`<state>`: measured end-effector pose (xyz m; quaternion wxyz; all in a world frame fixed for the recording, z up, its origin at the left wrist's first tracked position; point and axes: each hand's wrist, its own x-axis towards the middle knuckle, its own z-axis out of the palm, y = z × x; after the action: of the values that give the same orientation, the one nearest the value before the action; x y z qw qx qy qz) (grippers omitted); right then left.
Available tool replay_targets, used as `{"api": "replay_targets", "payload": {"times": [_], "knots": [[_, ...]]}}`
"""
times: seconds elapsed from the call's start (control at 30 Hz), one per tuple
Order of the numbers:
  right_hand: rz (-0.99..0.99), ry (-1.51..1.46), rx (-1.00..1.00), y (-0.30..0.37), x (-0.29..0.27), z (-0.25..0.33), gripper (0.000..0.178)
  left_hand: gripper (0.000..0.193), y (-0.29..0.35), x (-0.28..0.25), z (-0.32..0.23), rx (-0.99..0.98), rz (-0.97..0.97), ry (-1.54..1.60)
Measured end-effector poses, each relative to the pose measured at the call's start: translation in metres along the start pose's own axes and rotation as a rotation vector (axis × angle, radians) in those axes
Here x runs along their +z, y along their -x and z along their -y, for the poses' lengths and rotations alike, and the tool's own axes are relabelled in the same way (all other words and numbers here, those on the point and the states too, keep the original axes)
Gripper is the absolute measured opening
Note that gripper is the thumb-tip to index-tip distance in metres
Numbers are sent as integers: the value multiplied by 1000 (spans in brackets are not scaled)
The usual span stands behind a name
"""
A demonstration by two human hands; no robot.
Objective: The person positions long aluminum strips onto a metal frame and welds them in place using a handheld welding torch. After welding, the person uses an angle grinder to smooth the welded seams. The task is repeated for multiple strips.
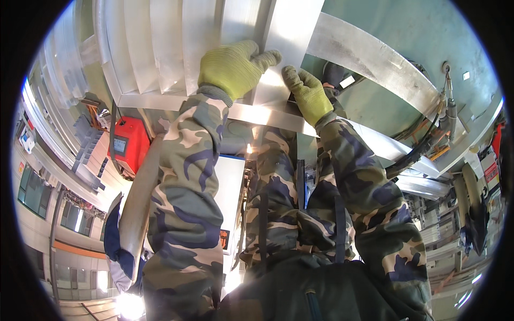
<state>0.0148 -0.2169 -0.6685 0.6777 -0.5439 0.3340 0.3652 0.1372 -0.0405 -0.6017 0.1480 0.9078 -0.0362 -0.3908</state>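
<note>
Beyond the camouflage sleeves [184, 176], the gloved left hand [230, 69] and right hand [310, 96] meet a smooth, silvery slatted frame [267, 117] at its wide flat bar [292, 27] (whether either grips it, I cannot tell). Parallel slats [166, 53] look already set; what remains isn't shown. Farther right curves a scuffed metal band [375, 48].

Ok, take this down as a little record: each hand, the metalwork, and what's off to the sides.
Left hand: yellow-green glove, over the slatted metal frame; grip unclear
Right hand: matching glove, fingertips at the wide flat bar; grip unclear
Sleeves: camouflage
Left side: red box with small screen
Right side: curved-looking metal strip, black cable
</note>
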Motion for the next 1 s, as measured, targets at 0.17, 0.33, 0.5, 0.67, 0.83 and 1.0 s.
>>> {"api": "replay_targets", "payload": {"times": [0.17, 0.33, 0.5, 0.67, 0.83, 1.0], "knots": [[-11, -5, -57, 0, 3, 2, 65, 62, 1, -3, -1, -12, 25, 14], [110, -584, 237, -5, -5, 18, 48, 70, 0, -8, 0, 15, 21, -130], [-199, -1058, 129, -10, 8, 29, 47, 72, -5, -17, -5, -38, 149, -139], [-412, -1030, 143, -23, 25, 13, 38, 70, -6, -4, 0, 22, 113, -106], [-516, -730, 167, -46, 9, -4, 36, 68, -6, -9, 2, 41, 106, -88], [-426, 346, -182, -74, 8, -60, 37, 66, -6, -11, -3, 10, 154, -89]]}}
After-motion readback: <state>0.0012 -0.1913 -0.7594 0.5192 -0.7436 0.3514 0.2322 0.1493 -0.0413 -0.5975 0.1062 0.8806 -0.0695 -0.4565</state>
